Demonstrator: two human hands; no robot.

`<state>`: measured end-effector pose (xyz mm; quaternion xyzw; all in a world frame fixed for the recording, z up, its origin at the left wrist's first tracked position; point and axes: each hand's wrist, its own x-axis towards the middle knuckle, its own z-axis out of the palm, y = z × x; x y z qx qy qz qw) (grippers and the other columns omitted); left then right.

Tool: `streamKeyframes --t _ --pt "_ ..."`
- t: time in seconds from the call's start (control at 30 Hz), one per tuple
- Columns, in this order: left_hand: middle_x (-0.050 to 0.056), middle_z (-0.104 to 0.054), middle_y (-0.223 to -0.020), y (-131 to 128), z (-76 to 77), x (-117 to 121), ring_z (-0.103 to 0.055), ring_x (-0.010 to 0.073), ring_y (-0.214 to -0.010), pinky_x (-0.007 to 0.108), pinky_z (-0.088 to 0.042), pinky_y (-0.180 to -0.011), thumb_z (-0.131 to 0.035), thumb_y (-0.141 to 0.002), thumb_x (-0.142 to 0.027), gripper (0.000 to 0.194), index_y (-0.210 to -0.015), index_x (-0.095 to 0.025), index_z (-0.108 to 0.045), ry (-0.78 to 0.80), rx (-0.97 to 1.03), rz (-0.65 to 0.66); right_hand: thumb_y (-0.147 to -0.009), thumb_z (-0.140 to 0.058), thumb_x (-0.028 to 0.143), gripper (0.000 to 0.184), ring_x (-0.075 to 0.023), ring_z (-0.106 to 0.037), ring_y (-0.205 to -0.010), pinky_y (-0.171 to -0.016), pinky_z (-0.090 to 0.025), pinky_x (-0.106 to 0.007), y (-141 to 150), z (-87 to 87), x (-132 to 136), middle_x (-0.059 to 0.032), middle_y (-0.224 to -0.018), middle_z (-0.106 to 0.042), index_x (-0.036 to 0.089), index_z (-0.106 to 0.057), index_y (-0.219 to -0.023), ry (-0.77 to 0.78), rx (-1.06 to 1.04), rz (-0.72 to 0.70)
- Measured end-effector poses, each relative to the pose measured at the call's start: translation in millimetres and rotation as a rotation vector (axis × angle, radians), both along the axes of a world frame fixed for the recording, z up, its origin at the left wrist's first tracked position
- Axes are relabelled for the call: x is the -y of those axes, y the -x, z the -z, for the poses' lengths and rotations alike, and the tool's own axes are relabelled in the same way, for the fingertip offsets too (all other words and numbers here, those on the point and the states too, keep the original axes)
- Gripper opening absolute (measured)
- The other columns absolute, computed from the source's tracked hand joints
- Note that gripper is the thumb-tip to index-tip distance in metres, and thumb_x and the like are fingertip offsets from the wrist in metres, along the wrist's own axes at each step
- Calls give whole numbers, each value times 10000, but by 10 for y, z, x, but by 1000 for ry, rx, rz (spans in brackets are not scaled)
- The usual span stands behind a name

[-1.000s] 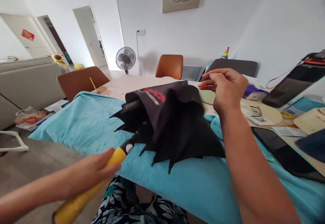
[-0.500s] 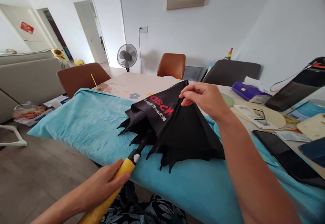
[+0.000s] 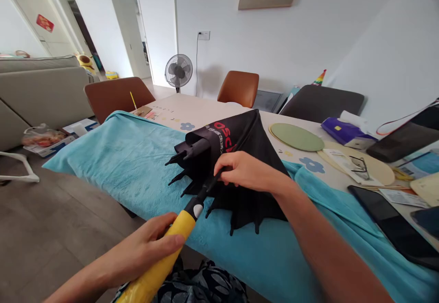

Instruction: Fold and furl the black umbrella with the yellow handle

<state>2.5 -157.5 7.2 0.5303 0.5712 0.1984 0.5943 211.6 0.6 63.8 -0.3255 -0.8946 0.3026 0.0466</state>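
Note:
A black umbrella (image 3: 254,188) with red and white lettering lies loosely folded, its canopy on the light-blue cloth (image 3: 137,156) over the table. My left hand (image 3: 159,241) is wrapped round its yellow handle (image 3: 163,262), below the black collar with a white button. Close to the shaft, my right hand (image 3: 240,170) pinches a dark edge or rib tip of the canopy; exactly which is hard to make out. Several rib tips stick out toward me along the canopy's near edge.
A phone (image 3: 387,220), eyeglasses (image 3: 359,168), green placemat (image 3: 297,137) and purple tissue pack (image 3: 346,130) lie on the right side of the table. Chairs (image 3: 238,88) stand around it. Behind is a fan (image 3: 179,71); a sofa (image 3: 41,88) is at left.
My right hand has come down from the upper canopy to its lower edge beside the shaft, closing on it. My left hand keeps hold of the handle. The view has shifted slightly.

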Motion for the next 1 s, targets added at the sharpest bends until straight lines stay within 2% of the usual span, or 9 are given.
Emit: streamKeyframes --t 0.07,0.17,0.27,0.33,0.5,0.63,0.77,0.87,1.0 --pt "-9 -501 -781 -14 56 -6 -450 133 -700 226 -365 -604 -455 -790 -536 371 -850 -177 -531 -47 -112 38 -746 -509 113 239 -155 -610 -808 -704 -449 -246 107 118 82 -36 -934 -647 198 -696 -868 -212 105 -22" --pt "-9 -474 -768 -15 180 -24 -425 129 -688 227 -347 -591 -426 -811 -527 370 -849 -172 -523 -58 -168 82 -805 -498 142 223 -189 -590 -827 -670 -443 -289 219 276 237 -78 -1029 -606 212 -692 -889 -566 278 31" --pt "-8 -465 -771 -3 249 -39 -416 128 -687 224 -343 -589 -415 -816 -531 368 -837 -175 -505 -70 -151 106 -854 -469 190 248 -235 -547 -909 -726 -434 -354 241 407 357 -113 -1080 -586 181 -633 -1040 -844 245 36" --pt "-9 -461 -756 -1 252 -48 -410 127 -677 224 -342 -585 -423 -811 -531 361 -806 -177 -491 -88 -152 116 -878 -444 212 309 -247 -528 -945 -778 -420 -396 206 500 400 -122 -1086 -594 151 -564 -1156 -910 184 41" --pt "3 -511 -770 -23 209 -56 -453 149 -687 230 -356 -582 -456 -786 -516 325 -811 -199 -520 -103 -153 114 -886 -408 176 356 -270 -449 -1143 -940 -334 -491 67 752 420 -123 -1213 -566 131 -511 -1224 -910 54 0" --pt "-5 -539 -752 -25 223 -54 -477 151 -672 229 -354 -563 -482 -769 -515 307 -793 -214 -536 -125 -170 104 -850 -402 152 435 -237 -359 -1266 -1074 -181 -528 33 861 387 -110 -1304 -502 143 -456 -1282 -729 -62 -103" --pt "-22 -549 -632 24 242 -94 -450 116 -559 224 -287 -482 -448 -790 -529 365 -705 -194 -565 -190 -253 90 -824 -436 187 436 -230 -399 -1232 -1092 -109 -537 44 910 357 -95 -1238 -553 161 -475 -1258 -609 -109 -141" --pt "-19 -545 -553 101 206 -174 -450 107 -506 229 -291 -476 -379 -831 -535 438 -668 -183 -582 -274 -404 -33 -802 -470 195 407 -232 -420 -1208 -1094 -82 -534 44 934 351 -82 -1185 -585 176 -509 -1207 -572 -124 -139" --pt "26 -643 -864 179 158 -350 -571 177 -760 255 -414 -604 -419 -836 -486 324 -891 -226 -604 -638 -613 -297 -784 -485 190 403 -230 -416 -1211 -1096 -61 -525 39 945 351 -81 -1175 -587 186 -518 -1186 -561 -137 -136"
